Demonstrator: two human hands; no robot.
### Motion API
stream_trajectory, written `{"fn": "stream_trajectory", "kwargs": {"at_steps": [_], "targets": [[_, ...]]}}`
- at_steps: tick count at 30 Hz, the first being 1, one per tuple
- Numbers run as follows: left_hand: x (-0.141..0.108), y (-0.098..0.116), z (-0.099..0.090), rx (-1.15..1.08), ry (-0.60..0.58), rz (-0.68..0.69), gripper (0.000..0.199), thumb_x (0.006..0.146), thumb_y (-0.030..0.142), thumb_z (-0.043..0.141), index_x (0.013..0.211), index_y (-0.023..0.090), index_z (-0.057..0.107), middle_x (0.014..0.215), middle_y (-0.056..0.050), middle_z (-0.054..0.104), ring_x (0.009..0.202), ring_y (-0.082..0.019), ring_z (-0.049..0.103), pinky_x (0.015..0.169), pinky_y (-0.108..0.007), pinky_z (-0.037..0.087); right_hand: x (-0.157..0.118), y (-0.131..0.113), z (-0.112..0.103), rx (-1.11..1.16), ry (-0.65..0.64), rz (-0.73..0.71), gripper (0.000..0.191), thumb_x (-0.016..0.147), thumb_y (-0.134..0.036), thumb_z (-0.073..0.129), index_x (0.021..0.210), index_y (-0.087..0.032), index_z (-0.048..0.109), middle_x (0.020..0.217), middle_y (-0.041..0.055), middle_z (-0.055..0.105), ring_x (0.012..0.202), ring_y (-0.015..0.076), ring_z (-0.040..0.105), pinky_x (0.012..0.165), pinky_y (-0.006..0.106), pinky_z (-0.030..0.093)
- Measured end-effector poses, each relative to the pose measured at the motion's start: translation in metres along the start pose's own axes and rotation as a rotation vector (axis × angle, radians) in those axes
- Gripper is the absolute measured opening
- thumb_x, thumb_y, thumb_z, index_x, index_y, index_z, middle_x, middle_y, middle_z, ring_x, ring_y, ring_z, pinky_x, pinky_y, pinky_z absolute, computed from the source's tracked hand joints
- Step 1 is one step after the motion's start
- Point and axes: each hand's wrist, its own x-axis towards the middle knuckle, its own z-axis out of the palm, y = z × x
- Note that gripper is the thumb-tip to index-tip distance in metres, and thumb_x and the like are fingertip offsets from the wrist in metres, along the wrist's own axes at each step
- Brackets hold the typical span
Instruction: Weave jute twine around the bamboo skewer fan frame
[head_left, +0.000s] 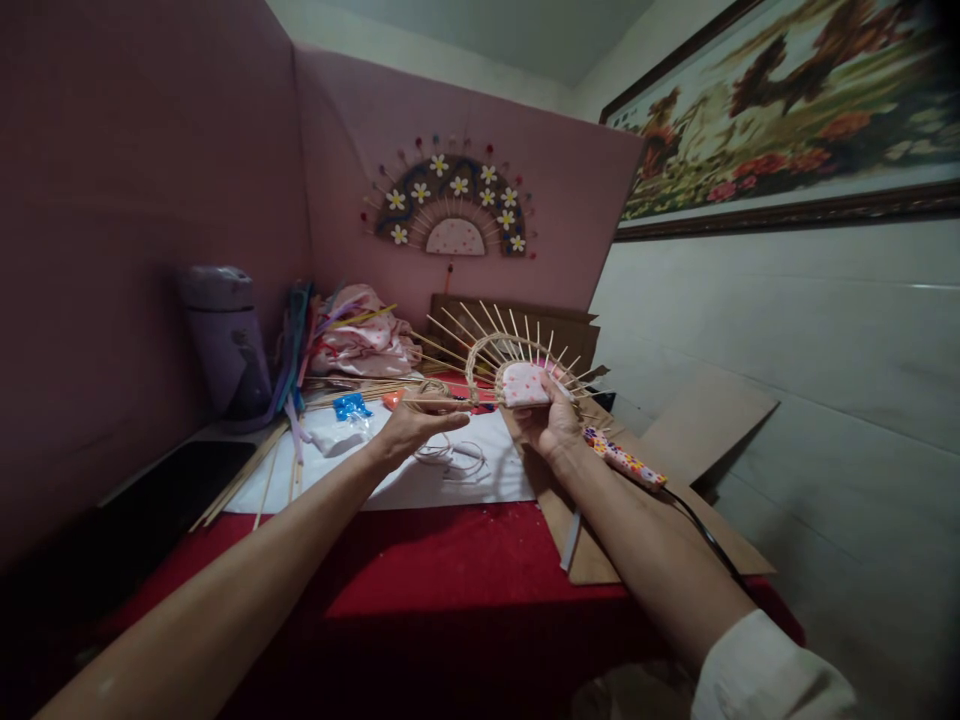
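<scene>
A half-round fan frame (517,355) of thin wooden sticks spreads above the table, with braided twine (474,362) arching across its sticks. Its base is a small half-circle covered in white cloth with pink spots (523,386). My right hand (561,425) is closed on this base, thumb on its front. My left hand (421,428) is at the fan's left end, at the lowest stick, with a small bundle of twine (433,388) at its fingers. The left fingertips are partly hidden. Loose twine (454,458) lies looped on the white sheet below.
A white sheet (337,490) lies on the red tablecloth (435,550). Left stand a purple tumbler (229,350), colored strips and pink cloth (364,335). Cardboard (592,560) and a flower-patterned glue gun with a cord (626,458) lie right. A finished flowered fan (454,205) hangs behind.
</scene>
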Motion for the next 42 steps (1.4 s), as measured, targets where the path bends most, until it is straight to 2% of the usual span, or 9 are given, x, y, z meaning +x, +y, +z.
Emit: {"fn": "stream_trajectory", "kwargs": {"at_steps": [4,10,15,19,25,31,36,42], "targets": [[-0.001,-0.003,-0.001,0.073,-0.05,0.033,0.032,0.064,0.04,0.073,0.088,0.018,0.074,0.092,-0.008,0.07,0.085,-0.019,0.059,0.073,-0.031,0.045,0.0,0.0,0.0,-0.012,0.015,0.001,0.014,0.081,-0.028,0.056,0.086,-0.015,0.058,0.065,0.0029,0.067,0.045,0.011,0.055,0.031,0.016,0.035],[-0.002,-0.002,0.001,0.205,-0.047,0.092,0.03,0.073,0.045,0.064,0.078,0.017,0.074,0.076,-0.005,0.068,0.072,-0.016,0.055,0.063,-0.027,0.04,-0.002,0.001,0.002,-0.017,0.02,0.016,0.015,0.083,-0.029,0.055,0.086,-0.015,0.058,0.065,0.003,0.067,0.046,0.011,0.055,0.03,0.016,0.036],[-0.004,0.002,0.005,0.186,-0.028,0.052,0.033,0.07,0.045,0.066,0.081,0.015,0.074,0.075,-0.006,0.068,0.069,-0.016,0.056,0.06,-0.027,0.039,-0.002,0.002,0.002,-0.032,0.017,0.016,0.017,0.083,-0.029,0.055,0.088,-0.013,0.059,0.066,0.0039,0.067,0.046,0.0109,0.056,0.03,0.016,0.036],[-0.007,0.007,0.006,0.156,-0.004,0.007,0.03,0.069,0.041,0.069,0.084,0.015,0.074,0.084,-0.009,0.071,0.077,-0.018,0.059,0.065,-0.028,0.043,-0.002,0.003,0.002,-0.039,0.008,0.014,0.017,0.081,-0.03,0.058,0.088,-0.014,0.059,0.065,0.0029,0.067,0.044,0.0104,0.054,0.03,0.015,0.036],[-0.007,0.009,0.003,0.117,-0.02,-0.014,0.027,0.068,0.04,0.07,0.081,0.016,0.073,0.089,-0.008,0.071,0.083,-0.019,0.061,0.073,-0.031,0.044,-0.001,0.002,0.002,-0.027,0.006,0.009,0.016,0.083,-0.03,0.055,0.085,-0.014,0.058,0.065,0.0029,0.067,0.045,0.0104,0.055,0.03,0.016,0.036],[-0.004,0.004,0.001,0.138,0.002,0.002,0.033,0.067,0.045,0.068,0.08,0.015,0.074,0.081,-0.008,0.071,0.074,-0.018,0.059,0.063,-0.029,0.042,0.0,0.003,0.0,-0.038,0.014,0.009,0.015,0.081,-0.029,0.057,0.084,-0.014,0.059,0.062,0.0022,0.066,0.044,0.0105,0.054,0.03,0.016,0.036],[-0.006,0.004,0.001,0.148,0.006,-0.026,0.033,0.068,0.044,0.068,0.084,0.015,0.074,0.089,-0.011,0.071,0.085,-0.022,0.061,0.07,-0.032,0.043,0.0,0.003,0.0,-0.042,0.011,0.018,0.014,0.082,-0.027,0.056,0.087,-0.014,0.059,0.065,0.0027,0.067,0.046,0.0109,0.056,0.03,0.016,0.036],[-0.006,0.004,0.001,0.148,-0.006,-0.031,0.031,0.069,0.043,0.068,0.085,0.016,0.074,0.089,-0.01,0.072,0.08,-0.021,0.061,0.066,-0.03,0.042,0.001,0.003,-0.001,-0.047,0.004,0.018,0.016,0.08,-0.029,0.059,0.085,-0.014,0.059,0.063,0.003,0.067,0.044,0.0106,0.055,0.03,0.016,0.035]]}}
